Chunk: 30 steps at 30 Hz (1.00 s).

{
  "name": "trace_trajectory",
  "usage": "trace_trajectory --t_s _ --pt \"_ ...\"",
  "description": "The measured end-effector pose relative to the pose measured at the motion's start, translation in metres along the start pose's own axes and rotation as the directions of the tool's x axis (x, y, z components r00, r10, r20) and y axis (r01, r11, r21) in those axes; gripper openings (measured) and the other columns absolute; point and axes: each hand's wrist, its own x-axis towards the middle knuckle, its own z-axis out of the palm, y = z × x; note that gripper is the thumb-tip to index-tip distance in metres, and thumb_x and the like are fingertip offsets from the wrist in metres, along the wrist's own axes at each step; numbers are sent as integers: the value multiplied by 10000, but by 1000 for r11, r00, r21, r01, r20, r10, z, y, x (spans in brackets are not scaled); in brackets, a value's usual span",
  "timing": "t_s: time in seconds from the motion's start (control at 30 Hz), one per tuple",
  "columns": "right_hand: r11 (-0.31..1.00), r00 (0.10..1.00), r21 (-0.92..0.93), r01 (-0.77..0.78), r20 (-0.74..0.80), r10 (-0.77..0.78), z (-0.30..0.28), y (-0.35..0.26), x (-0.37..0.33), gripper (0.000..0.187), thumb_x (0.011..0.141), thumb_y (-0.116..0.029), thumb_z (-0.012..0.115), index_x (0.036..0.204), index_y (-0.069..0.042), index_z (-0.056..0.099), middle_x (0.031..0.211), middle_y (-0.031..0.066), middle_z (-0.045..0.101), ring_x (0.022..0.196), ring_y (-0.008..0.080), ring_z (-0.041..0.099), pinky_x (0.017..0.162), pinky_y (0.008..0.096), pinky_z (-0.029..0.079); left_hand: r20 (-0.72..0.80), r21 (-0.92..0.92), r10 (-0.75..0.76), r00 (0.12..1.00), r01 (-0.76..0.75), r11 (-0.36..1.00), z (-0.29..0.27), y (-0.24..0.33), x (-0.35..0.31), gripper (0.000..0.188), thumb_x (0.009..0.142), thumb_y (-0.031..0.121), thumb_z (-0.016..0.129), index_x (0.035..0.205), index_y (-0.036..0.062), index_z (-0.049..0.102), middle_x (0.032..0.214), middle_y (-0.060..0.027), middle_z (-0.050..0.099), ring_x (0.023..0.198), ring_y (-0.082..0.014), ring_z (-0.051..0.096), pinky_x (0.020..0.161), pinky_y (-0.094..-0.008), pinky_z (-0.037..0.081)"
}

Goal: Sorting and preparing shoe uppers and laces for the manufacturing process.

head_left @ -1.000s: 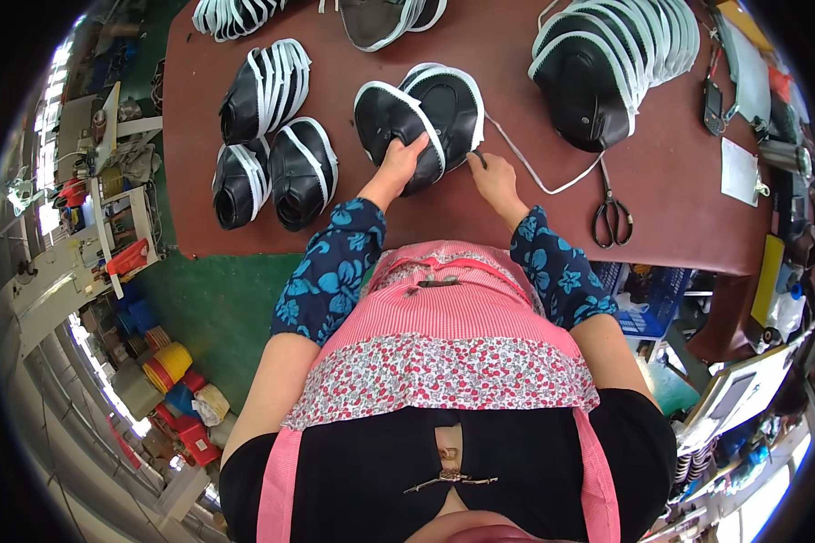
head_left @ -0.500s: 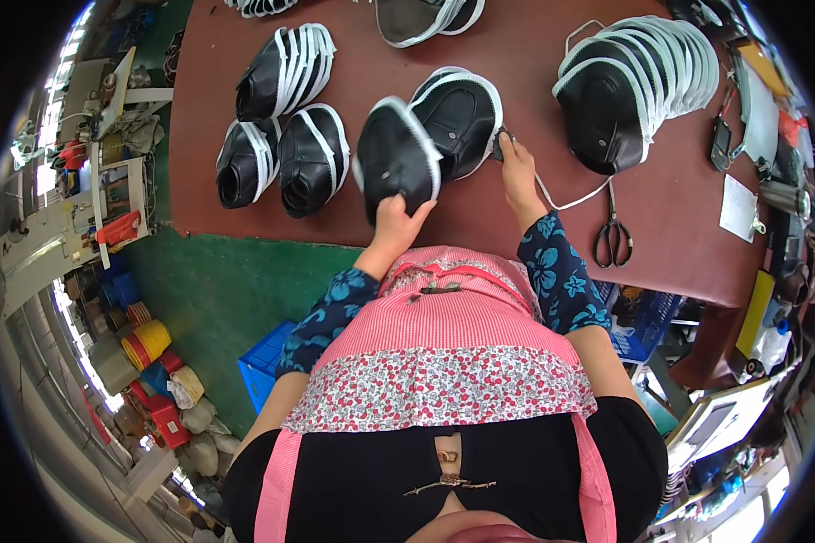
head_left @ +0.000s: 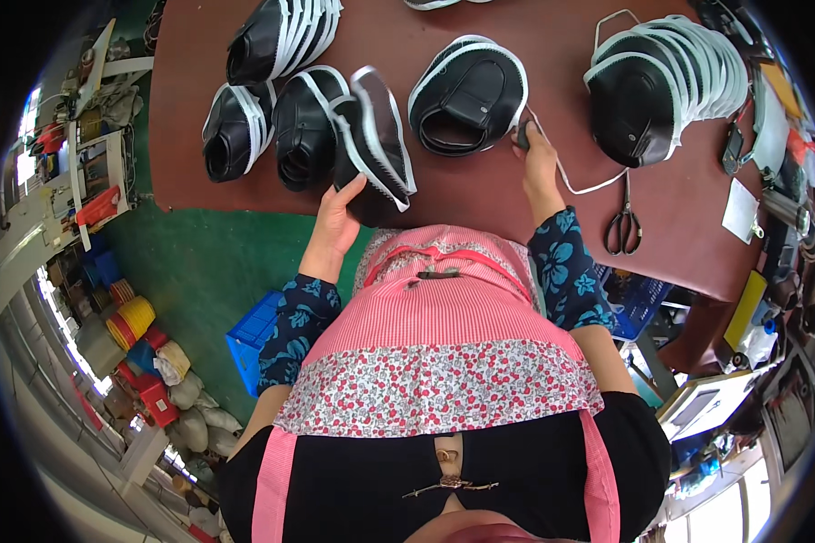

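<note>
My left hand [head_left: 337,220] is closed on the heel end of a black shoe upper [head_left: 369,136] with a white edge, tilted on its side over the table's near edge. Another shoe upper [head_left: 469,95] lies flat in front of me, its opening toward me. Beside it, my right hand [head_left: 541,163] grips a small dark object [head_left: 522,136] whose kind I cannot make out. A narrow white strip [head_left: 581,191] loops from near that hand toward a fanned pile of uppers [head_left: 638,113] on the right.
Black scissors [head_left: 623,231] lie right of my right hand on the brown table [head_left: 688,244]. Stacked uppers [head_left: 281,41] stand at the left, with more [head_left: 231,140] nearer me. A paper sheet [head_left: 741,210] lies at the right edge, and a blue crate [head_left: 249,339] stands below left.
My left hand has moved left with its shoe upper, which has turned from face up onto its side, near the left stacks. My right hand has shifted slightly right, keeping the dark object.
</note>
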Motion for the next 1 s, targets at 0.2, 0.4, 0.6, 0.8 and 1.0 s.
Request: trace_trajectory --t_s 0.2,0.4,0.6,0.8,1.0 --pt "993 997 96 -74 10 74 -1 3 7 367 1133 -413 621 1181 -78 764 1120 23 771 1030 129 713 902 324 530 -35 -45 -39 999 38 998 4 -5 -4 532 981 69 811 1478 39 623 1380 -84 717 1263 -237 701 1142 -428 552" --pt "997 999 63 -45 0 45 2 -2 19 373 1128 -406 633 1171 -63 771 1103 32 772 1036 141 716 894 329 534 144 488 183 973 -230 842 34 -15 2 456 937 83 870 1353 -4 706 1287 -67 760 1149 -179 729 1028 -349 570" --pt "998 999 -52 -32 -44 29 3 -1 29 367 1135 -420 616 1218 -93 762 1140 9 766 1034 129 699 900 331 514 336 764 242 910 -413 495 54 -27 31 603 877 227 928 1356 -45 682 1287 -195 778 1180 -301 755 1032 -408 575" --pt "995 995 52 -83 50 81 6 -17 23 354 1135 -424 622 1183 -107 772 1083 9 751 991 139 689 882 323 533 586 810 157 795 -576 -108 37 -56 60 588 874 413 905 1088 -90 688 1060 -339 735 1006 -542 702 912 -556 571" --pt "981 972 165 -102 226 63 12 -44 -13 318 1145 -401 610 1171 -114 745 998 -6 691 893 136 613 816 309 504 754 645 414 509 -692 -324 69 -46 59 543 864 313 891 1165 -85 677 1199 -350 667 1109 -536 627 1034 -575 489"
